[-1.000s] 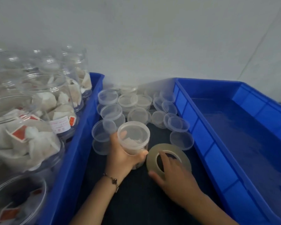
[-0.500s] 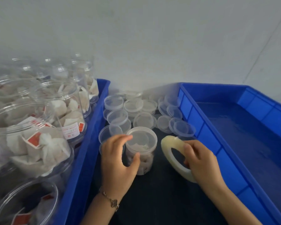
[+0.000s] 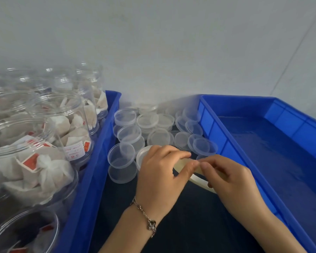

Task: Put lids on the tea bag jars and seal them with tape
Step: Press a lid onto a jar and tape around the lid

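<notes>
A roll of clear tape (image 3: 199, 179) is held up on edge above the dark table. My right hand (image 3: 230, 181) grips the roll from the right. My left hand (image 3: 162, 176) has its thumb and fingertips pinched at the top of the roll, meeting the right hand's fingertips. A small lidded jar of tea bags (image 3: 141, 156) stands just behind my left hand, mostly hidden by it. Several loose clear lids (image 3: 159, 137) lie spread behind the jar.
A blue bin (image 3: 91, 179) on the left holds several big clear jars of tea bags (image 3: 35, 161). A second blue bin (image 3: 285, 161) stands empty on the right. A white wall closes off the back.
My left hand has let go of the small jar and moved right onto the tape roll. The right hand has lifted the roll off the table and turned it on edge.
</notes>
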`<state>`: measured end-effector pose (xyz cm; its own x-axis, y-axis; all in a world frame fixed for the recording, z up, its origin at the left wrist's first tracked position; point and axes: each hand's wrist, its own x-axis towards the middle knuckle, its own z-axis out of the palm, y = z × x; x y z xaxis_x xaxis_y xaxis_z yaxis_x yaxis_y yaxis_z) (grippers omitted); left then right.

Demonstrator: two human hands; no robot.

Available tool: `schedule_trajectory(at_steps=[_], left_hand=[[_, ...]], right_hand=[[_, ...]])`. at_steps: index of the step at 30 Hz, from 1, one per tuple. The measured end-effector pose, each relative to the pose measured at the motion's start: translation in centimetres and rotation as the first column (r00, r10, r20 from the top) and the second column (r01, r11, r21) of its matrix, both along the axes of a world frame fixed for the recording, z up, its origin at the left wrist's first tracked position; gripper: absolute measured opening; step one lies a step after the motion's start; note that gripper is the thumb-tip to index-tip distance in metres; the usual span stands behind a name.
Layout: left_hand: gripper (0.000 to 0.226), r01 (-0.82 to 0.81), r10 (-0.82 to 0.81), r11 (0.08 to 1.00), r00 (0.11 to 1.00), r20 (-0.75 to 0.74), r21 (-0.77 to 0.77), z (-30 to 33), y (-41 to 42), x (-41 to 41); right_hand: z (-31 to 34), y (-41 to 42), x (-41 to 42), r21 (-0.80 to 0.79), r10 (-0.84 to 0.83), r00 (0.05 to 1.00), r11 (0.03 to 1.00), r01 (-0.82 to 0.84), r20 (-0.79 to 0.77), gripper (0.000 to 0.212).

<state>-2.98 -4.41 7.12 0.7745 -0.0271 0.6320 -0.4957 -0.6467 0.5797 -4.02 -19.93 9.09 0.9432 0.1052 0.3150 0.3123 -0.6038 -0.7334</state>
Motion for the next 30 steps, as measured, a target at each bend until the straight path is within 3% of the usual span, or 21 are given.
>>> schedule_trajectory(at_steps=[5,9,12,17,21,24,26,28,30], left_hand=[[0.020,-0.007,-0.003,0.990,0.998,-0.068,-0.143,-1.2,-0.7,-0.9],[0.015,-0.130,0.132,0.989,0.991,0.020,-0.066,-2.7,-1.5,-1.6],[0.024,-0.205,0.200,0.977,0.976,0.090,0.059,-3.4,-1.8,-1.7],[0.035,-0.255,0.222,0.958,0.948,0.228,0.128,-3.5,-1.5,-1.5],[0.035,-0.265,0.222,0.950,0.945,0.241,0.166,-4.2,-1.5,-2.0],[0.033,-0.263,0.220,0.950,0.946,0.239,0.166,-5.2,-1.1,-2.3],[0.033,-0.271,0.232,0.951,0.944,0.233,0.150,-5.5,-0.3,-2.2],[0.033,-0.303,0.260,0.939,0.935,0.239,0.161,-5.6,0.7,-2.1],[0.033,-0.334,0.283,0.924,0.924,0.256,0.185,-6.0,1.7,-2.0]], right_hand=[[-0.9,0.2,-0.9,-0.212,0.000,0.991,0.977,0.029,0.134,0.005],[-1.7,0.5,-1.3,-0.439,0.035,0.978,0.896,0.061,0.207,0.023],[-2.2,0.8,-1.3,-0.559,0.018,0.973,0.821,0.116,0.229,0.029],[-2.6,0.6,0.0,-0.653,-0.129,0.988,0.742,0.153,0.086,0.014],[-3.4,0.3,1.2,-0.663,-0.202,0.977,0.740,0.109,-0.066,0.020],[-4.2,0.0,1.7,-0.696,-0.169,0.973,0.718,0.011,-0.158,0.038],[-4.1,-0.7,2.1,-0.609,-0.045,0.928,0.766,-0.205,-0.369,0.054],[-3.7,-1.5,2.5,-0.330,0.111,0.801,0.871,-0.363,-0.588,0.062],[-3.7,-2.0,2.6,-0.079,0.271,0.703,0.903,-0.423,-0.657,0.068]])
